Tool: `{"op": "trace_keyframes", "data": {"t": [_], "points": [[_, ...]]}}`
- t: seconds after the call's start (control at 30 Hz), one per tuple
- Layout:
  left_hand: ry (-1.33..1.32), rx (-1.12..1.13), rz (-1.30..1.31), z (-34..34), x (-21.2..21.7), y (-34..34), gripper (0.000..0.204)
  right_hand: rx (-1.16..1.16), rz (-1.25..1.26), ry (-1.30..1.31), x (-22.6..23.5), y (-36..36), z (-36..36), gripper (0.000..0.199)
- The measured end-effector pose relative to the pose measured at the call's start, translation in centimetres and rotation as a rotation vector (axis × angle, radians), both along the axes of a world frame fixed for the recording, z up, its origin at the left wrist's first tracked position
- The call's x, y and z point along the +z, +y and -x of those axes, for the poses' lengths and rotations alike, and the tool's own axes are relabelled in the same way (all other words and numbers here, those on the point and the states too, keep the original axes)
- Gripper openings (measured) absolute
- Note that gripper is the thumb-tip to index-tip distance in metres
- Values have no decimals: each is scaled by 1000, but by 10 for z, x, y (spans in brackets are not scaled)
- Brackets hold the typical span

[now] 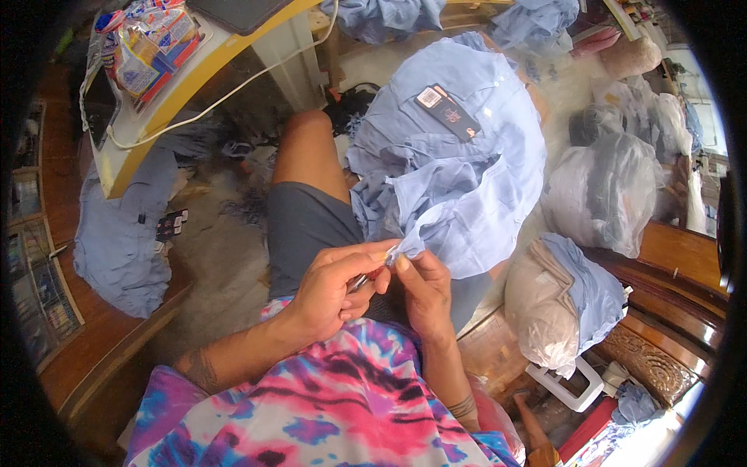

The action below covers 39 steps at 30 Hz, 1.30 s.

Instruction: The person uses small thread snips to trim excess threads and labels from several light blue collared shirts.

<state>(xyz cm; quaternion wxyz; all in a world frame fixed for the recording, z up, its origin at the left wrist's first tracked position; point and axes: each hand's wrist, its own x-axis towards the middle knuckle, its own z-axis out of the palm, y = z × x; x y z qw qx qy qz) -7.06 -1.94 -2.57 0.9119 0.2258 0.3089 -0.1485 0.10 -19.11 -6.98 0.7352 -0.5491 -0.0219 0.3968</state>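
A light blue shirt (451, 194) lies bunched over my lap, with a dark hang tag (455, 115) and a small white label on top. One corner of it reaches my fingers. My left hand (338, 284) is closed, with thumb and fingertips pinching that corner. In the same hand's curled fingers sits a small tool (358, 283) with a metal part and a bit of red; its kind is mostly hidden. My right hand (422, 292) pinches the cloth edge between thumb and forefinger, right beside the left fingertips.
At upper left is a yellow-edged table (148, 144) with colourful packets (152, 50) and a white cable (233, 92). Another blue garment (124, 233) hangs at left. On the right stand plastic-wrapped bundles (603, 191), folded clothes (556, 300) and a white plastic frame (572, 397).
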Motion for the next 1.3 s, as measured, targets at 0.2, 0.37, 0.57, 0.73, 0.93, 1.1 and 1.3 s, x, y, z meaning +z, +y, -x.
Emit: {"op": "trace_keyframes", "data": {"t": [0.2,0.37,0.57,0.73,0.93,1.1,1.3], "points": [[41,5,-88,-1,8,-7,48,9,-69,8,-8,-5,0,21],[12,29,-73,2,11,-7,48,9,-55,27,-1,-3,1,20],[1,7,-209,6,7,-13,48,-19,-43,45,-4,-4,1,18],[-75,95,-262,-1,19,9,48,-55,-19,-10,-4,-12,-1,19],[9,12,63,6,7,-4,40,-127,-173,139,-4,-10,-4,21],[-48,25,182,7,10,-14,43,-106,-158,158,-3,-10,-4,23],[-47,39,240,10,9,-13,43,-93,-137,126,-3,-10,-3,22]]}}
